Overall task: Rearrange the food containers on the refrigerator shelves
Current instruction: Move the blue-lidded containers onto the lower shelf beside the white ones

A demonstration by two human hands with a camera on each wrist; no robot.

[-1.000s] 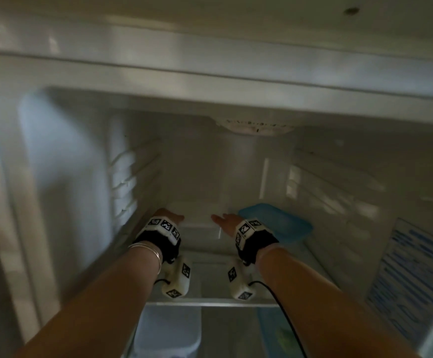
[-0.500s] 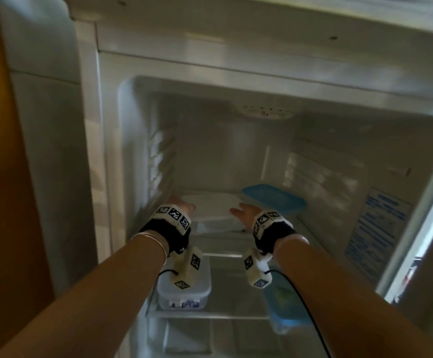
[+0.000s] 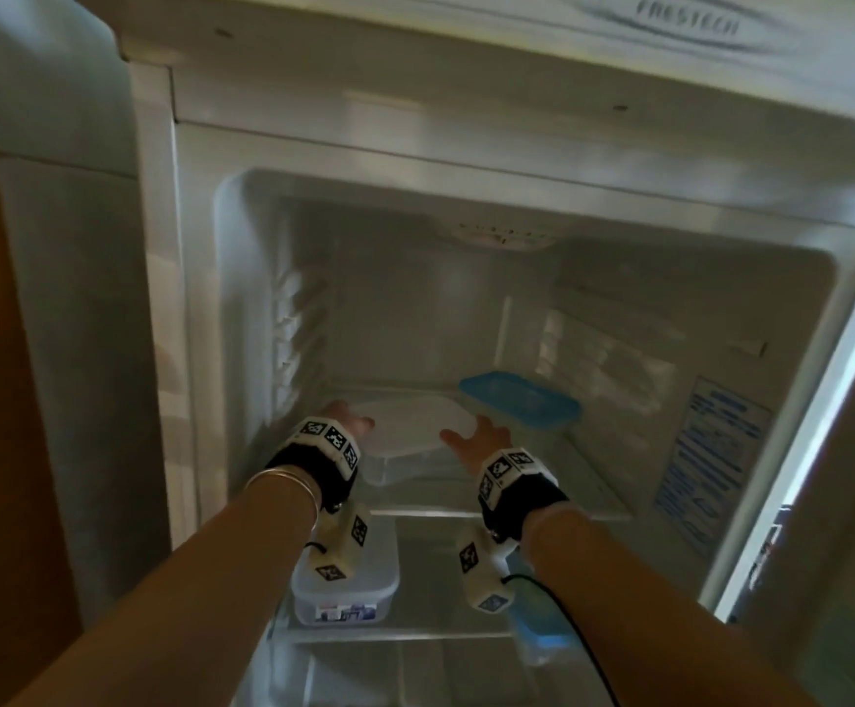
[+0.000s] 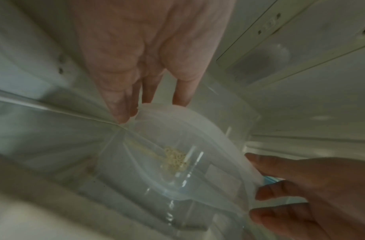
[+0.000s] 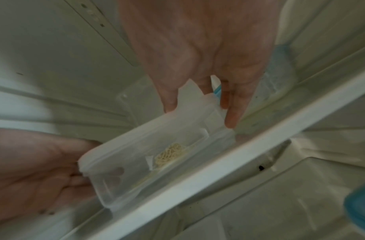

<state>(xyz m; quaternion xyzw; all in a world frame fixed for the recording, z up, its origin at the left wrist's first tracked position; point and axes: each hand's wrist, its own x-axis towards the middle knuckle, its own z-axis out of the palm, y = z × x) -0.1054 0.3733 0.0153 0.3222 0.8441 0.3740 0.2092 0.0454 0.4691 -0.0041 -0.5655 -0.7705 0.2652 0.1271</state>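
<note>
A clear container with a white lid (image 3: 410, 426) holding a small clump of noodles (image 5: 171, 154) sits on the fridge's top shelf (image 3: 425, 512). My left hand (image 3: 343, 415) grips its left end with the thumb on the lid, and through the clear wall the fingers (image 5: 115, 172) show against that end. My right hand (image 3: 476, 441) grips the right end, thumb on the lid and fingers (image 5: 229, 113) down the side. A blue-lidded container (image 3: 522, 400) stands just behind and to the right, close to my right hand.
On the lower shelf stand a clear labelled container (image 3: 348, 594) at the left and a blue-lidded one (image 3: 542, 635) at the right, both partly behind my wrists. The fridge's ribbed side walls close in; a printed sticker (image 3: 711, 451) is on the right wall.
Both hands stay at the ends of the clear container. The view has drawn back from the fridge, so the lower shelf and its two containers have come into sight.
</note>
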